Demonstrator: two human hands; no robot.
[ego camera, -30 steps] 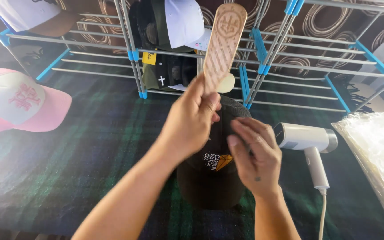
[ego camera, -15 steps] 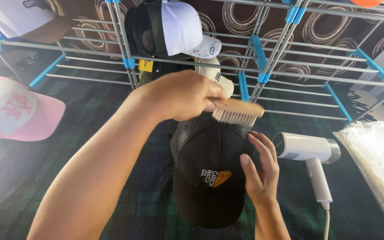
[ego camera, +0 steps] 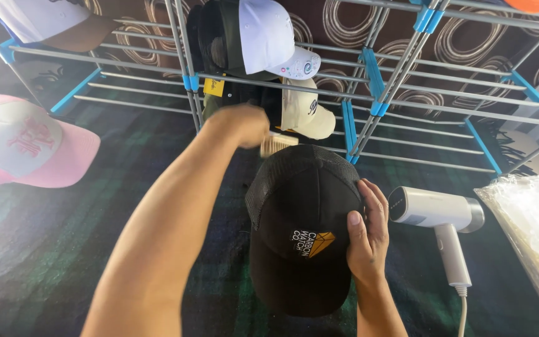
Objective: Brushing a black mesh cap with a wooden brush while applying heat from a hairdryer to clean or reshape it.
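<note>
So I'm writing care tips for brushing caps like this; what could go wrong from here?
Only the right hand steadies the black cap, at one side, so brush strokes from the left hand might shift it. The white handheld steamer lies close beside that hand and could be knocked. Stiff bristles may snag the mesh back.

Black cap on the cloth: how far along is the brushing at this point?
Underway, extent unclear. The right hand steadies the black mesh-backed cap at its side, and the left hand holds the wooden brush at the cap's mesh back. The front panel and brim show no brush contact. The white handheld steamer lies untouched beside it.
</note>
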